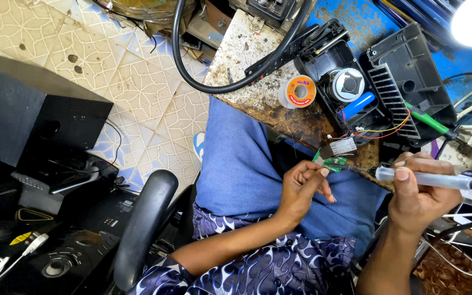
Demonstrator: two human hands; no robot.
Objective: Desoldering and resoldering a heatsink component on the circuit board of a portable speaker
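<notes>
A worn, stained workbench [258, 98] fills the far middle of the view, with a thick black cable [192, 76] looping over its left edge. On its right half lies an opened black plastic housing [405, 82] — a blue cylindrical cell [358, 105] and a round silver part [347, 83] sit inside it, and thin red and yellow wires [381, 133] run from it toward the near edge. A reel of solder wire [298, 91] rests just left of the housing.

Near the bench's front edge, over the blue cloth [241, 164] on the person's lap, the left hand [300, 188] pinches a small green circuit board [334, 162] between thumb and fingertips, the other fingers curled in. The board sits at the far right of that hand, just below a small silvery component [341, 147].

The right hand [419, 191] is closed around a soldering iron [427, 178] with a pale translucent handle. Its long axis runs nearly level, right to left, and the tip points straight at the board — very close to it, though contact cannot be made out. The board lies between the two hands, held by the left.
</notes>
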